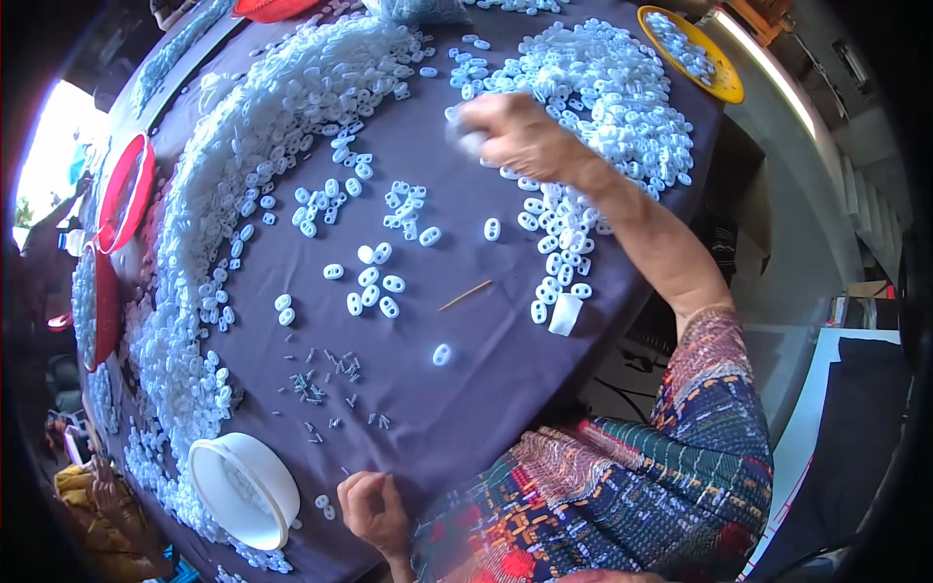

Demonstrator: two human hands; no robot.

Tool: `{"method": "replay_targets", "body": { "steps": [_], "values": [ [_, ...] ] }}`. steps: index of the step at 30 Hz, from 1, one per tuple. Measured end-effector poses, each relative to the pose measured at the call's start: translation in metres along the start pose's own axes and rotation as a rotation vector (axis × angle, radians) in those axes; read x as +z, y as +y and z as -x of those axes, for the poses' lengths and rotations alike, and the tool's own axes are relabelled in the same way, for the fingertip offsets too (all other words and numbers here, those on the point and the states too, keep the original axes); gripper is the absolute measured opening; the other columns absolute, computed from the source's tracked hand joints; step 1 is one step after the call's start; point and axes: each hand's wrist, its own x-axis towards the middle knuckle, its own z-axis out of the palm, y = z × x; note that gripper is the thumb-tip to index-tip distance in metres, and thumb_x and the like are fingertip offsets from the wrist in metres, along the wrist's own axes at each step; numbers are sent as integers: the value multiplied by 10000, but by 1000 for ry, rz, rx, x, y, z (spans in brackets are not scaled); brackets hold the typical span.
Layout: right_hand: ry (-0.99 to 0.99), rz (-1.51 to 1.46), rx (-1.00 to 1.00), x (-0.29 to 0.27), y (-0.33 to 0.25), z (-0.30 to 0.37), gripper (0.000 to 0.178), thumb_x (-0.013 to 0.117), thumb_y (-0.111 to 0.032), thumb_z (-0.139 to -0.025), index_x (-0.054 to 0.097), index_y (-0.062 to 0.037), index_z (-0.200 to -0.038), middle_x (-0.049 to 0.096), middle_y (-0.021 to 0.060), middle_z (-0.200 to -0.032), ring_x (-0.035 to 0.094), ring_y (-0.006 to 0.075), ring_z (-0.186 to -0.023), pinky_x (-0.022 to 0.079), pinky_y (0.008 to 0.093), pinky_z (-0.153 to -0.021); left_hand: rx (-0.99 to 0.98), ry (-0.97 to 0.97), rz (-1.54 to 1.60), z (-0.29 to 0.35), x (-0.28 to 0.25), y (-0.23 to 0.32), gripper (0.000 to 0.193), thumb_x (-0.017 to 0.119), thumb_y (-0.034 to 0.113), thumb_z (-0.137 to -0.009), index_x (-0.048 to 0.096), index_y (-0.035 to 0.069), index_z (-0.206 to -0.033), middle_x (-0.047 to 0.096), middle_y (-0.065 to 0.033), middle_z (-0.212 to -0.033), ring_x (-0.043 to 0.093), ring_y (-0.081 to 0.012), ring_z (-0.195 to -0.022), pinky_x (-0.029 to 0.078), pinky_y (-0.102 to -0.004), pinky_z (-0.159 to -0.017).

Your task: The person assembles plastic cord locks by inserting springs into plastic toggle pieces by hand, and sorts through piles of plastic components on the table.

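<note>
My right hand [530, 144] is over the far right of the table, next to a big heap of white oval plastic pieces with two holes [622, 107]. Its fingers are curled around something pale at their tips, too blurred to make out. At the near edge my left hand [377, 510] rests with its fingers curled into a pinch; what they hold, if anything, is hidden. Two more white pieces [326, 506] lie beside it. Small grey metal springs or pins [309, 389] are scattered beyond this hand. A thin wooden stick [466, 295] lies mid-table.
A white bowl [282, 476] sits tilted at the near left. A long bank of white pieces [185, 282] curves along the left side. Red baskets [105, 311] and a yellow plate [734, 85] stand at the rim. Another person's hand [109, 491] shows at lower left.
</note>
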Motion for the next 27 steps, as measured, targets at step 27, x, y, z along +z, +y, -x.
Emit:
{"method": "replay_targets", "body": {
  "steps": [27],
  "values": [
    [70, 616, 220, -77, 117, 46, 208, 597, -156, -748, 528, 27, -818, 548, 148, -802, 554, 277, -766, 425, 367, -699, -30, -31, -9, -5, 3, 6, 157, 686, -54, -694, 596, 16, -803, 585, -86, -799, 563, -181, -702, 452, -272, -649]
  ]
}}
